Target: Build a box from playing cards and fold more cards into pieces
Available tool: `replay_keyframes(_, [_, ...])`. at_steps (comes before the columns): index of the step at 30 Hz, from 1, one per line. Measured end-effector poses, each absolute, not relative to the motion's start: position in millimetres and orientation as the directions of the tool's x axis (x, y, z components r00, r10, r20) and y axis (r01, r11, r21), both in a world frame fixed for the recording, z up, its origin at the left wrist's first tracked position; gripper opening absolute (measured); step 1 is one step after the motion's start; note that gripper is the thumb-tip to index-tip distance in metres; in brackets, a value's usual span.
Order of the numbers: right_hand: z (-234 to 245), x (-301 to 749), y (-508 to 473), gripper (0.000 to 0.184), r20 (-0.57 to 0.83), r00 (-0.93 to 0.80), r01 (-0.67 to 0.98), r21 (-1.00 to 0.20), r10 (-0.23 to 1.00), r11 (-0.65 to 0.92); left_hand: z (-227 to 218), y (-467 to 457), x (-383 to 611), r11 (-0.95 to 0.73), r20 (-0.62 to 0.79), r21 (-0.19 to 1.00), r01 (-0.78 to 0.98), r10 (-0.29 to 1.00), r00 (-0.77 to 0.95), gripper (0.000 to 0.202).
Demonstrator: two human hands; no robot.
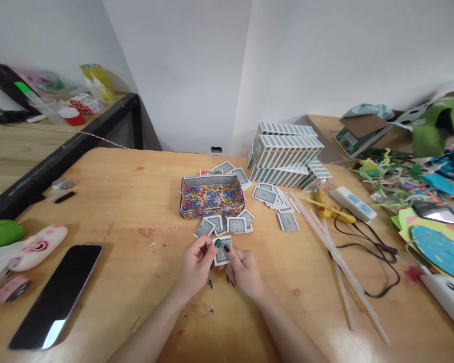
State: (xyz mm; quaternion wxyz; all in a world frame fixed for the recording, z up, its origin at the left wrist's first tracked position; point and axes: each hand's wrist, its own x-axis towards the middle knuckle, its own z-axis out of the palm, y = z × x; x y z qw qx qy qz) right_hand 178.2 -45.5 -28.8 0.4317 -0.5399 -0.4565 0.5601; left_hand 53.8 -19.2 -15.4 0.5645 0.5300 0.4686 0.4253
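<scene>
Between both hands, close to me, is a playing card (222, 254) with a patterned grey back; whether more cards lie under it I cannot tell. My left hand (199, 264) pinches its left side, thumb on top. On its right side, my right hand (245, 269) grips it with the thumb over the back and fingers curled beneath. Just beyond the hands lie loose face-down cards (236, 225). Behind those stands an open box (213, 209) covered in colourful patterned paper, with more cards (240, 175) at its far right corner.
Further cards (265, 195) spread right of the box, before stacked striped card boxes (287, 151). A yellow glue gun (335, 214), glue sticks (342, 269) and a power strip (353, 204) lie at right. A phone (56, 297) rests at left, near a white toy (41, 247).
</scene>
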Motion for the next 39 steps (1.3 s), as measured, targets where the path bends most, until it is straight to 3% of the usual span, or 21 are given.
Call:
replay_keyframes(6, [-34.6, 181.6, -44.2, 0.061, -0.243, -0.168, -0.032, -0.967, 0.955, -0.251, -19.9, -16.4, 50.4, 0.043, -0.056, 0.996, 0.076, 0.982, 0.180, 0.028])
replay_keyframes(19, [-29.7, 181.6, -44.7, 0.054, -0.200, -0.246, -0.128, -0.963, 0.948, -0.236, -15.8, -14.5, 49.6, 0.075, -0.088, 0.994, 0.082, 0.982, 0.168, 0.028])
replay_keyframes(39, [-35.2, 183.9, -43.6, 0.057, -0.285, -0.155, -0.036, -0.955, 0.946, -0.294, -14.1, -15.0, 54.1, 0.232, -0.235, 0.972, 0.041, 0.951, 0.203, 0.026])
